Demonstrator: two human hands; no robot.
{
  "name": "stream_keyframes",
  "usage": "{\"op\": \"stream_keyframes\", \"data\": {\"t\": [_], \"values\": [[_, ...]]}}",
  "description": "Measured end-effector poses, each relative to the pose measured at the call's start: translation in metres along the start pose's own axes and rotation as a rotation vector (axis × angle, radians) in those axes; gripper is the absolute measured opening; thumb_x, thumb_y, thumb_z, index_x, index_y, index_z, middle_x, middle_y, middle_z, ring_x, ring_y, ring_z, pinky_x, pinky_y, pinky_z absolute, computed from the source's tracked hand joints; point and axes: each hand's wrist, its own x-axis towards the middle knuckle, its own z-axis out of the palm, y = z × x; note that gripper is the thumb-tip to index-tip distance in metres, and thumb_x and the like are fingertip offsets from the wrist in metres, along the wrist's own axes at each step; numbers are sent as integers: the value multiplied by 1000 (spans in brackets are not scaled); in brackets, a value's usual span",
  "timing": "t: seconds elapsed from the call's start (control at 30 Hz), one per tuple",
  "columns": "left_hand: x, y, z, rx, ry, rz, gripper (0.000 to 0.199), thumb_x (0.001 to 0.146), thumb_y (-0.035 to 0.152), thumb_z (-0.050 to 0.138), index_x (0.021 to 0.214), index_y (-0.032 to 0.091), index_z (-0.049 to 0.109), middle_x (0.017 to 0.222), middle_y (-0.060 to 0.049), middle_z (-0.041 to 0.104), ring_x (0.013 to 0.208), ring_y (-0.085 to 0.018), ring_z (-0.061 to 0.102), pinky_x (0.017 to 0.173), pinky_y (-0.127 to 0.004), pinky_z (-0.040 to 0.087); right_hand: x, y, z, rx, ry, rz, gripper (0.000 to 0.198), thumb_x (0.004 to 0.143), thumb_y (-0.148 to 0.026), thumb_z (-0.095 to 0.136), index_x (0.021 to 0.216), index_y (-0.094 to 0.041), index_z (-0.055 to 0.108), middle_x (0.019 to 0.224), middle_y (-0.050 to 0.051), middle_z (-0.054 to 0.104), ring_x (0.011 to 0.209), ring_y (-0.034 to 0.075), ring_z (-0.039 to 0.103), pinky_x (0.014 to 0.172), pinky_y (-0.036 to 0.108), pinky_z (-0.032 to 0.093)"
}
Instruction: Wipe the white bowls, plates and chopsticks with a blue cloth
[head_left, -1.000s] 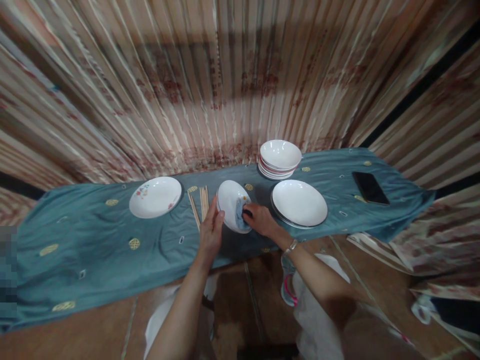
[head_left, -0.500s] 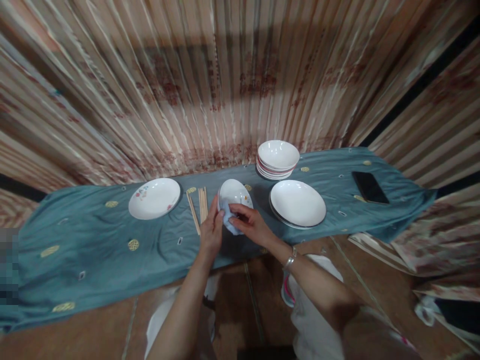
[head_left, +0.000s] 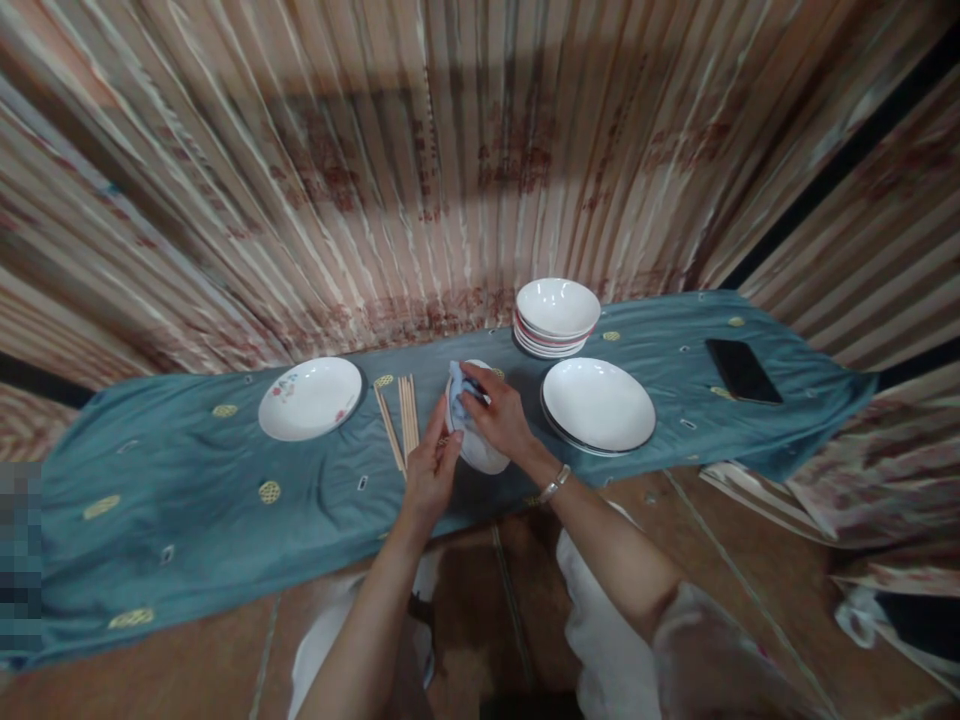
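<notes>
Head view. The left hand (head_left: 433,465) is closed on the left edge of a tilted white bowl (head_left: 489,457), with its fingers (head_left: 437,420) behind the wall and its thumb on the near side. The right hand (head_left: 504,412) is clamped on a bunched blue cloth (head_left: 458,388); its fingers are drawn together around the fabric and hold it against the bowl's far left rim. The bowl is located between the two hands. The right hand covers much of the bowl; whether its base touches the surface (head_left: 217,500) cannot be determined.

Wooden chopsticks (head_left: 408,412) lie just left of the left fingers, their near ends close to that hand. A floral plate (head_left: 309,400) lies farther left, beyond the chopsticks. A stack of plates (head_left: 598,405) is positioned just right of the right fingers. A stack of bowls (head_left: 557,308) stands beyond the right fingers, toward the curtain (head_left: 480,150). A black phone (head_left: 742,370) lies well to the right of both hands.
</notes>
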Motion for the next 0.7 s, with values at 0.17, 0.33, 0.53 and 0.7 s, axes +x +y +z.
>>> {"op": "stream_keyframes", "data": {"t": [0.17, 0.33, 0.53, 0.7], "values": [[-4, 2, 0, -31, -33, -28, 61, 90, 42, 52, 144, 16, 41, 135, -11, 59, 113, -21, 62, 94, -32, 51, 12, 11, -3, -113, 36, 9, 39, 87, -23, 51, 125, -19, 57, 120, 8, 66, 105, 20, 62, 96, 32, 46], [-6, 4, 1, -60, -34, -43, 63, 89, 44, 53, 144, 17, 41, 139, -12, 56, 115, -22, 62, 94, -32, 52, 19, 25, -8, -265, 34, 86, 31, 90, -24, 49, 118, -17, 59, 113, 8, 68, 99, 19, 64, 90, 30, 46], [-7, -1, 1, -116, -12, -39, 63, 88, 44, 55, 144, 17, 41, 141, -12, 53, 121, -22, 58, 98, -31, 49, 22, 34, -13, -492, -46, 194, 26, 92, -25, 48, 112, -16, 61, 104, 9, 71, 93, 21, 66, 83, 29, 45], [-9, -5, -1, -157, -17, -77, 69, 87, 46, 55, 146, 16, 37, 128, -13, 63, 110, -21, 64, 93, -32, 52, 17, 39, -15, -668, -135, 232, 25, 93, -25, 46, 110, -15, 61, 102, 13, 71, 90, 22, 66, 78, 28, 44]]}}
